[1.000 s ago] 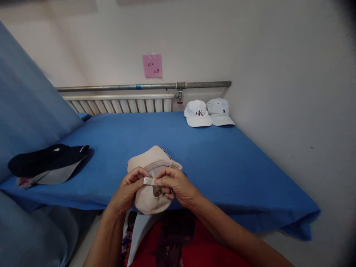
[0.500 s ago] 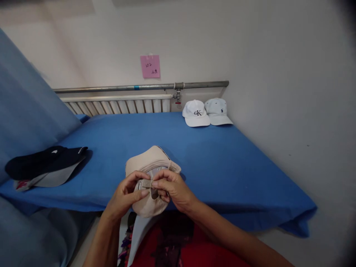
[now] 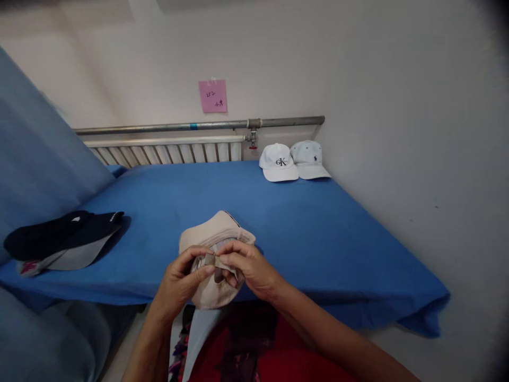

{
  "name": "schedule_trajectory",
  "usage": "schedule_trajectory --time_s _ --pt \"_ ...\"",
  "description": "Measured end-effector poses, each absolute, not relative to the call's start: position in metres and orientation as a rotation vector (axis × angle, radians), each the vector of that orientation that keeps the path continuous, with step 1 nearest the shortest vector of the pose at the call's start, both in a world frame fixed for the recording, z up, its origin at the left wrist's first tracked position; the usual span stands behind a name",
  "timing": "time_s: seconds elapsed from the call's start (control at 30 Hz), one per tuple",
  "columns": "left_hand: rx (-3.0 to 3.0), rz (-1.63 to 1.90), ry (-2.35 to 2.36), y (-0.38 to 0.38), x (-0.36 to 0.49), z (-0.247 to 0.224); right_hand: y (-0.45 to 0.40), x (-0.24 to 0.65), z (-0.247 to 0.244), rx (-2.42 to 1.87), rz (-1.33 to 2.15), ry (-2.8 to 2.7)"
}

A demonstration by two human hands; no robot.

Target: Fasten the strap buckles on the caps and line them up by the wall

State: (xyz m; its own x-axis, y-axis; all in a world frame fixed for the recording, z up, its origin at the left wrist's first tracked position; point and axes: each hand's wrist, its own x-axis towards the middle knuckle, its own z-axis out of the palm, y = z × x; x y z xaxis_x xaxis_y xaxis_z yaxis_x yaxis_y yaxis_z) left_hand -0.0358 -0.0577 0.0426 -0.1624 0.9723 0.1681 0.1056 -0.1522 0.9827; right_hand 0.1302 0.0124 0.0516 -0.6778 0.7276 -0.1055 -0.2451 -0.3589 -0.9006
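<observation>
Fingertip strap handling at the blue cloth-covered surface's [image 3: 302, 223] near edge.
Left hand [image 3: 175, 284] and right hand [image 3: 256, 271] pinch the cream fabric cap's [image 3: 209, 232] narrow beige strap [image 3: 209, 259]; this calls for fine control.

Blue-covered table [image 3: 318, 228] with dark cap [image 3: 55, 231], grey-brimmed cap [image 3: 85, 253], two pale caps [image 3: 294, 161].

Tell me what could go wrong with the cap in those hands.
The strap of the beige cap is pinched between the fingertips of the left hand and right hand, so it might slip free. The cap is also at the near edge of the blue cloth; if both hands let go, it could fall.
</observation>
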Motion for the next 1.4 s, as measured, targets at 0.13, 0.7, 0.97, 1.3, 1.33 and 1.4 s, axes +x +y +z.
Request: schedule_trajectory --time_s 0.13,0.7,0.97,1.3,1.33,1.4 --pt "1.198 1.378 1.301 -0.061 -0.033 0.044 0.012 0.133 0.057 -0.683 2.005 -1.334" --pt "1.232 1.354 1.221 -0.064 -0.033 0.052 0.005 0.142 0.086 -0.602 1.745 -1.690" --pt "1.284 1.380 1.230 -0.066 -0.027 0.061 0.004 0.147 0.090 -0.638 1.633 -1.811" --pt "1.284 1.396 1.292 -0.069 -0.030 0.066 0.004 0.149 0.094 -0.628 1.519 -1.923" --pt "1.288 1.403 1.296 -0.069 -0.030 0.066 0.005 0.150 0.094 -0.618 1.509 -1.939" --pt "1.292 1.381 1.294 -0.070 -0.030 0.067 0.005 0.150 0.094 -0.582 1.524 -1.945"
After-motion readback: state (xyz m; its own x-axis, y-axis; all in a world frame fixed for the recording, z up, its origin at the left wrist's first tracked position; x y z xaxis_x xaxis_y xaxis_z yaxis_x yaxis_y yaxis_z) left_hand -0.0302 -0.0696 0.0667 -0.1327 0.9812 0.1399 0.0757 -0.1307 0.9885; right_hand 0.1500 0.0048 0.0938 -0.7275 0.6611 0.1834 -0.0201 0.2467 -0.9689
